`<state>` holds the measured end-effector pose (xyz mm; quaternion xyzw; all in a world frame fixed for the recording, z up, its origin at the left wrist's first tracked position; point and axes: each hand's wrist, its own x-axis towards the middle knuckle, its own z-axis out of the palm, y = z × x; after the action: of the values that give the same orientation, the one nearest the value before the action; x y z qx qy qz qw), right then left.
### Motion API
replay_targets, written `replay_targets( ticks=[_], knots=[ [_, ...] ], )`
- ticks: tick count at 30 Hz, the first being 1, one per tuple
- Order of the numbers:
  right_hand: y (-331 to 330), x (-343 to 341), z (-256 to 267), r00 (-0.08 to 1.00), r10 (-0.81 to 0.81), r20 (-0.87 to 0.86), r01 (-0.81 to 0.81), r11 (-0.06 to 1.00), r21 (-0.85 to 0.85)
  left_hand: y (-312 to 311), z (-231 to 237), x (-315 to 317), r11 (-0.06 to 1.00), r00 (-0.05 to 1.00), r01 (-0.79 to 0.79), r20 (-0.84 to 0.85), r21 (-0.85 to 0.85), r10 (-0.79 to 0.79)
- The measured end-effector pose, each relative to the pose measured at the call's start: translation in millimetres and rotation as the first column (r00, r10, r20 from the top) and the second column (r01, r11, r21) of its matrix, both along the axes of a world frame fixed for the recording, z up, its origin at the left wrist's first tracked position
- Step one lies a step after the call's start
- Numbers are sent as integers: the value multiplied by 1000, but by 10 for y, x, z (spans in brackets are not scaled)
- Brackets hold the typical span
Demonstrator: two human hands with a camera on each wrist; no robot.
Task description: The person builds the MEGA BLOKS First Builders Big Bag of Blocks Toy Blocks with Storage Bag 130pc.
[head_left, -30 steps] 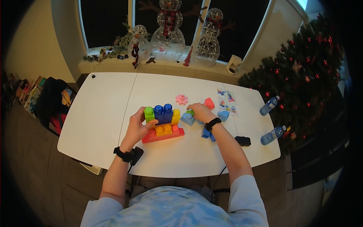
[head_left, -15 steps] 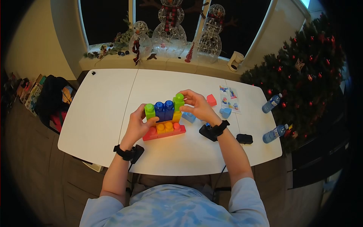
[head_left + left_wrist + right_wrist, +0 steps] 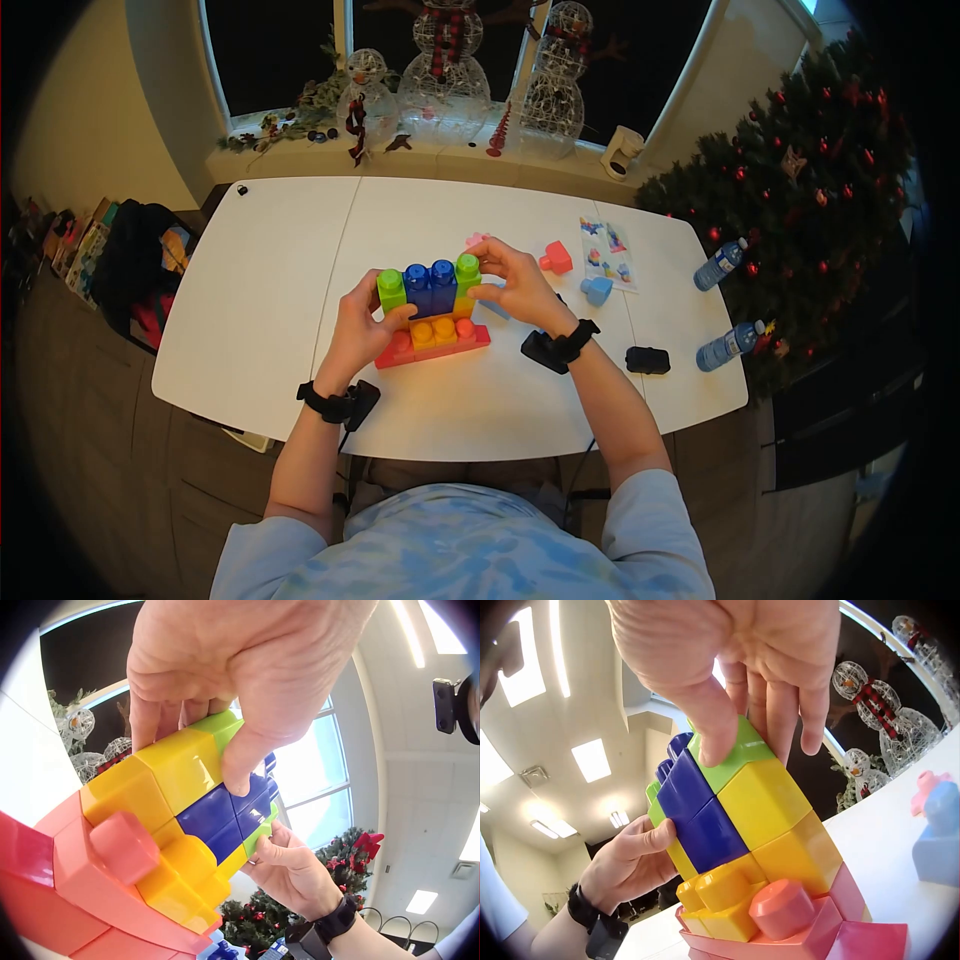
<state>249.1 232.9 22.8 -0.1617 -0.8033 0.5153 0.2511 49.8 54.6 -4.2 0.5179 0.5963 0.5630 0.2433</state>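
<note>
- On white tabletop (image 3: 250,300), between left hand (image 3: 356,328) and right hand (image 3: 526,288): multicoloured plastic block wall (image 3: 431,299).
- Left hand: half-closed, gripping wall's left end, thumb in front.
- Right hand: half-closed, pinching lime-green plastic block (image 3: 467,271) atop wall's right end.

A mottled white-and-blue short-sleeved shirt (image 3: 460,540) is worn with black wristbands (image 3: 325,403) bearing boxy black devices (image 3: 365,402) with dark cables (image 3: 345,440).

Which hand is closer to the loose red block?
Right: the right hand is just left of the loose red block; the left hand is farther left, beyond the stacked blocks.
</note>
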Motion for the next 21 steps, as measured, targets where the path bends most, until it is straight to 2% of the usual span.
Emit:
replay_targets(
  ticks=[5,7,11,13,14,16,17,19,21],
  knots=[
    [0,4,0,1000,5,-19,-4,998,62,-9,15,5,1000,1000,-4,1,-9,4],
    [-19,35,60,996,14,88,-24,993,115,-6,10,-1,1000,1000,-3,4,-15,3],
    [147,212,232,995,5,103,-25,980,195,16,-63,-44,1000,1000,4,16,26,-5],
    [391,368,267,987,-140,-81,144,988,51,6,-60,-37,999,999,20,33,35,-21],
    [463,450,272,987,-140,-80,145,988,49,1,-64,-39,999,999,20,34,34,-21],
    [591,636,276,914,-403,36,390,901,192,11,-64,-42,999,999,30,37,24,-31],
    [671,736,208,912,-408,36,394,898,195,17,-60,-36,999,999,35,38,27,-36],
    [749,890,84,838,-454,302,291,841,457,13,-41,-26,1000,999,16,31,23,-17],
    [735,1055,11,808,-460,369,254,836,487,9,-41,-24,999,999,19,34,27,-19]
  ],
)
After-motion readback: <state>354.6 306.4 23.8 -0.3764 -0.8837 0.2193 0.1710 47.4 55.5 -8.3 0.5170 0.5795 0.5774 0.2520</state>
